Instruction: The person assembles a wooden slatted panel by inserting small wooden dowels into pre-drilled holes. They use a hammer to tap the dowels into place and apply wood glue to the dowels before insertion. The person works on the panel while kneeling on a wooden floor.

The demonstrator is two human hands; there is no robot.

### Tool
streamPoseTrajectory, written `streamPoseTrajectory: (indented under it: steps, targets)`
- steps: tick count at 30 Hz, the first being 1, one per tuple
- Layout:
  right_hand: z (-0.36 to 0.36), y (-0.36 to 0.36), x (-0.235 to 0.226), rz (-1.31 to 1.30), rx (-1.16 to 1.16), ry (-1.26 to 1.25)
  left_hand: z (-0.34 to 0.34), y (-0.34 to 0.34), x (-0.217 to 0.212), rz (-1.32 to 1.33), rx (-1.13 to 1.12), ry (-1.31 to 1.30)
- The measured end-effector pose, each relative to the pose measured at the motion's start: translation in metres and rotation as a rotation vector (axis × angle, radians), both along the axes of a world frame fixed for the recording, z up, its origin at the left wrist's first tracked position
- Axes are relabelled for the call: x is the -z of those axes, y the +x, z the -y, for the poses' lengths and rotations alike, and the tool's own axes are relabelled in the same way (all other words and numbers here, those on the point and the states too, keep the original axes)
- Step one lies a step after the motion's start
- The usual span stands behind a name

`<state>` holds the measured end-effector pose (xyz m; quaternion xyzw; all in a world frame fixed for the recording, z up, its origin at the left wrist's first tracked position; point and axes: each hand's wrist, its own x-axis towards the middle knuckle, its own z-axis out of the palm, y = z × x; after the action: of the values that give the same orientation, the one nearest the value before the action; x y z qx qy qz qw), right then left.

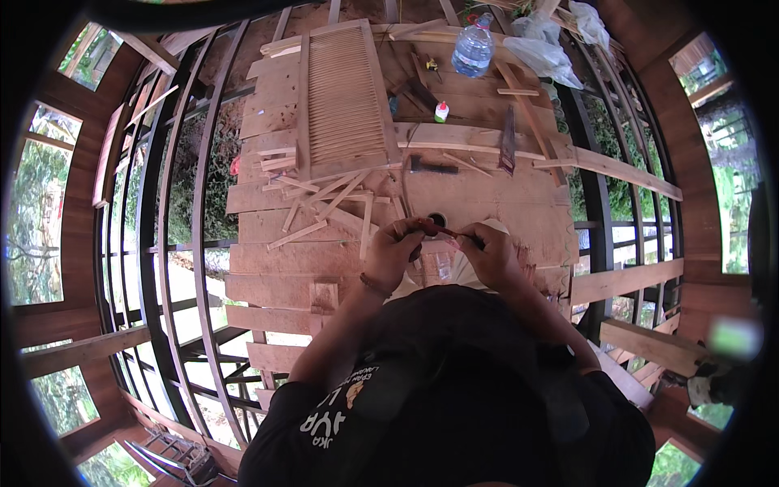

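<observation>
In the head view, the slatted wooden panel (345, 93) serves as landmark. The task's thing, a small reddish-brown piece (446, 232), is held below and right of it, between the two hands. The left hand (396, 250) pinches its left end between thumb and fingers; the right hand (489, 253) appears to pinch the other end, though its fingertips are partly hidden. The step in hand looks like close fingertip work on this piece; the next move probably calls for two firm, matched pinches.

Counted: one panel, two hands, one held piece. Right of the panel lie one large clear water jug (473, 50), one small white-and-green bottle (441, 112), one yellow-and-black tool (432, 64), too small to identify, and one handsaw (507, 144). One dark tool (434, 166), perhaps a hammer, lies just off the panel's lower right corner. Below the panel, loose wooden strips (320, 195) overlap: more than five, exact number unclear. All rest on a plank platform (264, 288).
</observation>
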<state>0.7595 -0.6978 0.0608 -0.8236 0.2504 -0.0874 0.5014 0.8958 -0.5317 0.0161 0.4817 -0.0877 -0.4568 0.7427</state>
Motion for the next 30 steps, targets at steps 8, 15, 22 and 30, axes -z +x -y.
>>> streamPoseTrajectory:
  steps: [8,15,22,30]
  targets:
    - [0.108,0.087,0.042,-0.051,-0.273,0.067,0.090,0.059,0.034,0.305,-0.265,0.362]
    - [0.246,0.175,0.081,-0.203,-0.761,-0.075,0.184,0.080,0.071,0.534,-0.149,0.717]
    - [0.333,0.209,0.173,-0.010,-0.864,0.070,0.227,0.086,0.180,-0.053,-0.533,0.748]
    - [0.367,0.266,0.414,-0.262,-0.583,0.105,0.220,0.082,0.325,0.098,-0.303,1.013]
